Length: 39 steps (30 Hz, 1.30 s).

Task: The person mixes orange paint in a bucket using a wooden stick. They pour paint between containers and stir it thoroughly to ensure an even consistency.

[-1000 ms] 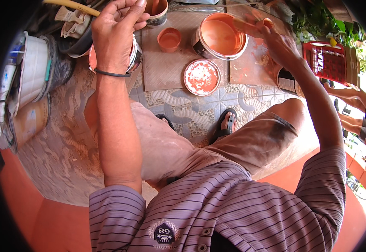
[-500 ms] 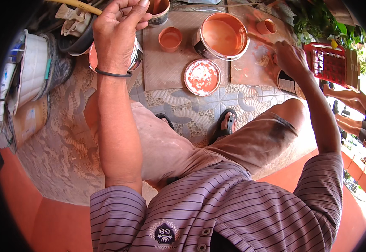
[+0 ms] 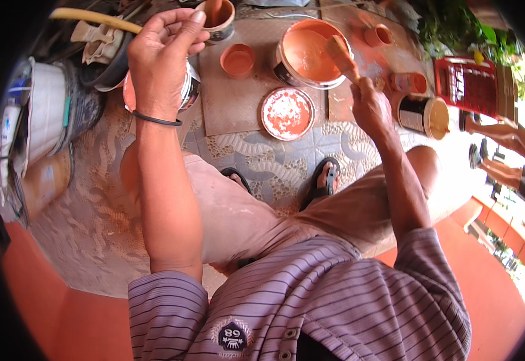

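My right hand (image 3: 371,108) grips a paintbrush (image 3: 342,57) by its handle. Its orange-stained bristles point up and left over the inner rim of a bucket of orange paint (image 3: 298,51). Raised at the upper left, my left hand (image 3: 165,63) has thumb and forefinger tips together in a pinch; anything between them is hidden. Behind that wrist stands another paint bucket (image 3: 189,90), partly covered. A small orange pot (image 3: 237,60) sits between the left hand and the paint bucket. In front of the bucket lies a round lid (image 3: 288,113) smeared orange and white.
Two more orange pots (image 3: 378,36) (image 3: 409,82) and a dark-labelled can (image 3: 419,115) are at the right. Beyond them stand a red crate (image 3: 467,87) and people's legs (image 3: 503,135). White tubs (image 3: 49,102) are at the left. Brown boards (image 3: 232,108) cover part of the patterned tiles.
My right hand has moved left from beside the boards' right side, bringing the brush over the paint bucket. The pot and can at the right are now uncovered. My left hand keeps its pinch.
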{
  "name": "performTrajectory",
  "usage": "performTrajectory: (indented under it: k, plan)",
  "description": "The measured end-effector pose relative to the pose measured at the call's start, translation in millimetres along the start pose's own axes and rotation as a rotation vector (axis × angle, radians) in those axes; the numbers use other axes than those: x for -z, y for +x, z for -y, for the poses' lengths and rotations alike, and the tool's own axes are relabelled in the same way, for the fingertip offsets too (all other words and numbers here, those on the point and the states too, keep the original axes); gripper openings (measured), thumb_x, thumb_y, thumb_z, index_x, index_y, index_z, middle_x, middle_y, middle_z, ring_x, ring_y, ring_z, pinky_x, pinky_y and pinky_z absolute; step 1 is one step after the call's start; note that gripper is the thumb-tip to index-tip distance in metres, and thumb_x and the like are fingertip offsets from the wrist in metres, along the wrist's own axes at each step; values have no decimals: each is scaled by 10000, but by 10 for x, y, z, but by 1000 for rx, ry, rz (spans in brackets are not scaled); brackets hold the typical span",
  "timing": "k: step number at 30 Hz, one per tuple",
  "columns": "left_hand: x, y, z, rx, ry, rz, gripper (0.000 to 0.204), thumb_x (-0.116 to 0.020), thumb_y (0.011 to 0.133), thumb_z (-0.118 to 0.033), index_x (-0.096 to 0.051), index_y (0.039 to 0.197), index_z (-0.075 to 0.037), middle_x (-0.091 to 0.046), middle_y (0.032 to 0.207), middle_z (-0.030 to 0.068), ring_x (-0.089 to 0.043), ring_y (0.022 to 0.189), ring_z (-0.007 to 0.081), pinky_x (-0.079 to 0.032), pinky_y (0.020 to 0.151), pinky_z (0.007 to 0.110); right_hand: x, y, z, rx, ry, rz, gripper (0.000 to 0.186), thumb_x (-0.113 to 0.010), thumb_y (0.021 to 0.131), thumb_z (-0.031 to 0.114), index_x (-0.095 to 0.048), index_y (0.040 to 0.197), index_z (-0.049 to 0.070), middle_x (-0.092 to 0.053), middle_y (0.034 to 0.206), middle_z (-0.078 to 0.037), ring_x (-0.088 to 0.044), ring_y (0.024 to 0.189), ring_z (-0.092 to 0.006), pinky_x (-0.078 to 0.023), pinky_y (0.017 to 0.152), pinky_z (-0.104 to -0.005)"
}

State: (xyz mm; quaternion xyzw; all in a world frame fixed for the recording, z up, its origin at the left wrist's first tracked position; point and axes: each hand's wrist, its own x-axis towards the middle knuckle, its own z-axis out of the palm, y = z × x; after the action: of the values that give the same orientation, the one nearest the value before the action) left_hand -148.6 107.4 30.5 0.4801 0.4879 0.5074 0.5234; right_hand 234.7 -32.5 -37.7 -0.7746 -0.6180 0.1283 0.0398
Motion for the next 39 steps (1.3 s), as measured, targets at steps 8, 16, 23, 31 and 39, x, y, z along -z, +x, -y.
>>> performTrajectory:
  k: [8, 16, 23, 31, 39]
  plan:
    - [-3, -45, -52, -20, 38, -23, 290, -809, 1011, -159, -715, 1209, 31, -763, 1070, 116, -772, 933, 181, -637, 837, 295, 731, 5, 314, -54, 436, -149, 303, -639, 1118, 337, -616, 1103, 36, -620, 746, -135, -538, 666, -204, -508, 680, -385]
    - [-89, -16, -58, -2, 37, -2, 286, -803, 1016, -152, -711, 1210, 37, -763, 1078, 115, -771, 932, 179, -629, 840, 296, 34, -93, 65, -94, 112, -42, 329, -546, 1112, 371, -627, 1068, 55, -713, 905, -337, -686, 886, -577, -506, 801, -668]
    - [-99, -13, -49, -5, 26, -15, 275, -808, 1008, -141, -717, 1197, 36, -772, 1053, 107, -772, 901, 167, -626, 810, 280, 261, -23, -72, -126, 661, 60, 347, -610, 1110, 334, -648, 1164, -7, -719, 850, -167, -742, 832, -274, -559, 731, -451]
    - [-140, -36, -30, -35, -2, -27, 258, -827, 986, -121, -728, 1151, 52, -788, 981, 99, -773, 843, 141, -617, 735, 247, 529, -112, 204, -70, 672, -83, 324, -644, 1126, 324, -643, 1127, 0, -684, 813, -70, -634, 740, -116, -500, 644, -301]
    - [-199, -63, -29, -20, 29, 10, 250, -825, 987, -128, -732, 1145, 42, -785, 963, 86, -774, 850, 136, -609, 738, 239, 55, -132, 96, 14, 38, -55, 331, -556, 1112, 388, -586, 1098, 59, -719, 817, -299, -711, 809, -538, -526, 735, -644]
